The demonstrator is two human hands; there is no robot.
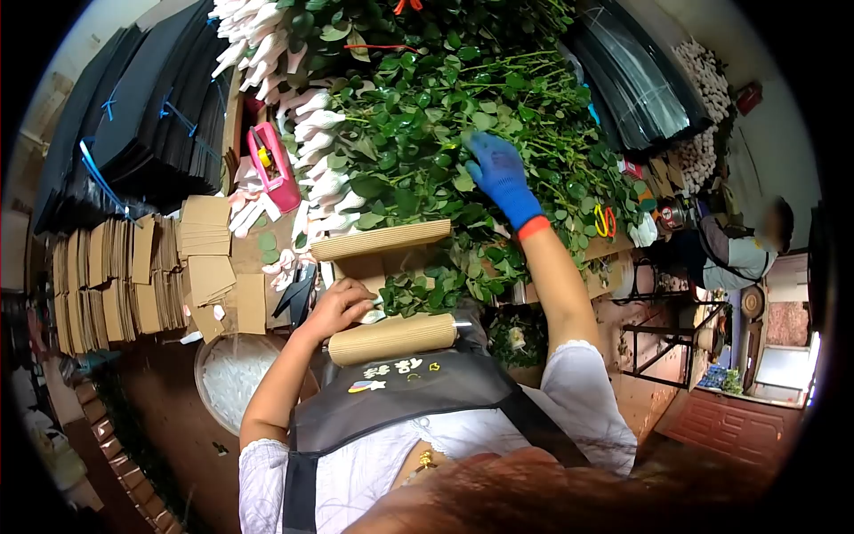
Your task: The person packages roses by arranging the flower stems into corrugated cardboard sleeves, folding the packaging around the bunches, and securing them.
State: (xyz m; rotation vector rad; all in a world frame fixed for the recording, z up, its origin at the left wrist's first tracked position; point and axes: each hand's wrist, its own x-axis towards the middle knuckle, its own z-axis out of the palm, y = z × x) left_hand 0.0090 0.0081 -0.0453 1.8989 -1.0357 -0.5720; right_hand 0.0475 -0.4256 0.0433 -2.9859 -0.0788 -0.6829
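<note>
My left hand, bare, has its fingers curled around a white-sleeved flower head at the left end of a small bunch of leafy stems. This bunch lies between a raised flap of corrugated cardboard and a rolled corrugated edge close to my apron. Farther off, my right hand, in a blue glove with an orange cuff, reaches over a large pile of green leafy flower stems. Its fingers are apart among the leaves, and I see no stem held in it.
White-sleeved flower heads line the pile's left side. A pink tape dispenser, black scissors and cardboard pieces lie to the left. Black sheets stand behind them. Below is a tub; a person sits at right.
</note>
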